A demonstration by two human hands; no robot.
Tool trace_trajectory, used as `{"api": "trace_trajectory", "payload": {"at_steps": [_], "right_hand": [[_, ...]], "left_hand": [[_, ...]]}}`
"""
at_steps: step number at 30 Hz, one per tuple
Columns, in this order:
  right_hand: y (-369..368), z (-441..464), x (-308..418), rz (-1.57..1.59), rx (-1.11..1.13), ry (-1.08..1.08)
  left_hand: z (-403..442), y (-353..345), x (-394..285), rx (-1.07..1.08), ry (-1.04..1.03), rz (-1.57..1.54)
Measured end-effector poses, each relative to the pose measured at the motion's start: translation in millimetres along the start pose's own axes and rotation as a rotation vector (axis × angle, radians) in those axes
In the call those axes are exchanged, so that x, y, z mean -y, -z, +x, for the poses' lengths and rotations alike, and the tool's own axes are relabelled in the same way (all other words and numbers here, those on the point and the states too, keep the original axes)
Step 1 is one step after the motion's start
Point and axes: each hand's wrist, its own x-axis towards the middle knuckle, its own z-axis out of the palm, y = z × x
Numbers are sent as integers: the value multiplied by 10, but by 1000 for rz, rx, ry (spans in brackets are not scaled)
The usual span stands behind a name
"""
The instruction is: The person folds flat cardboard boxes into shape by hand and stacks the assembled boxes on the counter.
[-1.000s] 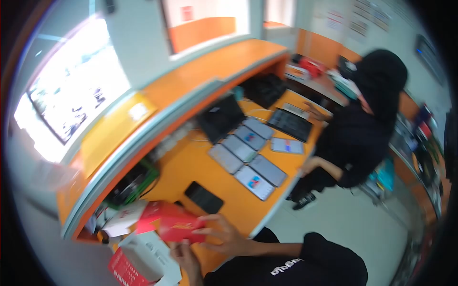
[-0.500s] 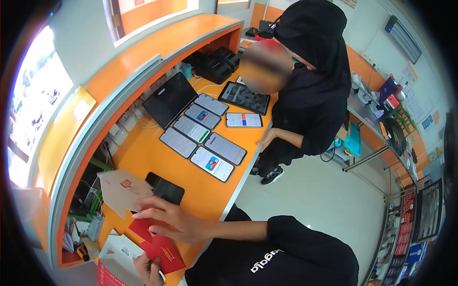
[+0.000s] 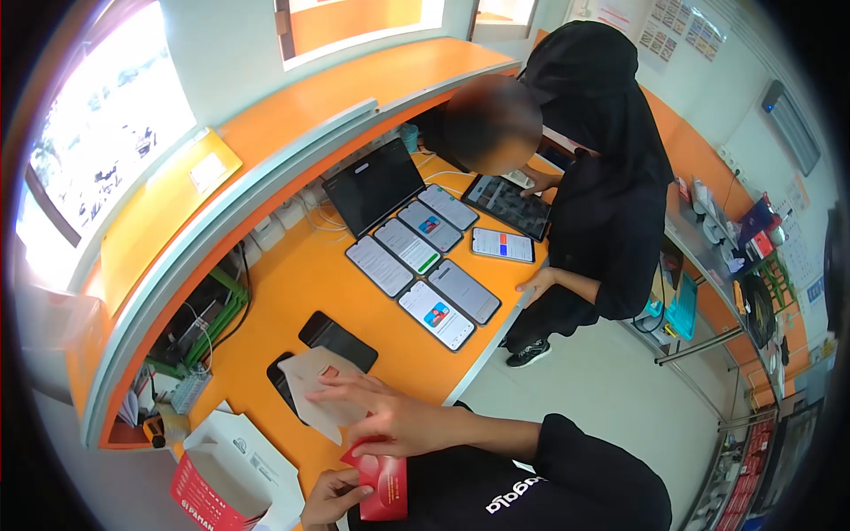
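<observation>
My left hand (image 3: pixel 332 501), low in the view, is closed with its thumb pressed on a red envelope (image 3: pixel 385 494) with small gold print. Just above it, my right hand (image 3: pixel 390 414) pinches a beige folded paper (image 3: pixel 320 400) with a small red mark, and its lower fingers reach the envelope's raised flap. Part of the envelope lies behind that hand. Beneath the beige paper, a dark phone (image 3: pixel 282 379) is partly covered. Another dark phone (image 3: pixel 338 342) lies beside it on the orange counter (image 3: pixel 266 327).
An open white-and-red box (image 3: pixel 232 469) stands left of my hands. Several lit phones (image 3: pixel 436 315) lie in rows before a black laptop (image 3: pixel 375 188). A tablet (image 3: pixel 509 205) lies near a person in black (image 3: pixel 606 186), whose hand (image 3: pixel 537 283) rests at the counter's edge.
My view has turned, shifting the scene. The beige paper is lower, over the dark phone, and my right hand is closer to the left. The other person's second hand now shows at a phone.
</observation>
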Motion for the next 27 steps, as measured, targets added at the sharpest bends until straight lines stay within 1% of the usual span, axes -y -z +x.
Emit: {"api": "trace_trajectory", "payload": {"at_steps": [2,4,6,8,10,13,14,15,17,20,22,23,25,27], "right_hand": [[13,-24,65,-88,99,44],[-24,-64,53,-82,121,49],[-21,-72,54,-85,141,66],[7,-73,87,-50,179,9],[38,-61,72,-19,182,25],[112,-15,77,-7,169,59],[127,0,82,54,145,52],[135,6,94,113,121,41],[135,13,175,130,117,18],[66,-12,273,118,73,4],[70,-16,340,-43,14,-14],[76,-23,382,-46,15,-10],[111,-25,441,-142,40,-19],[113,-47,453,-122,68,-1]], "left_hand": [[-7,-44,-49,-18,11,-53],[-71,-25,-124,75,65,24],[-75,-86,-117,39,56,30],[-67,-128,-161,0,45,44],[-72,-158,-257,13,42,152],[-56,-134,-227,-11,59,174],[-51,-114,-247,23,46,216],[-50,-102,-228,18,45,224],[-26,-94,-157,25,79,159],[-18,-73,-103,38,64,108],[-11,-29,-64,65,41,58],[-13,-31,-73,87,24,-1],[-20,-80,-154,95,27,32],[-35,-150,-224,68,21,56]]}}
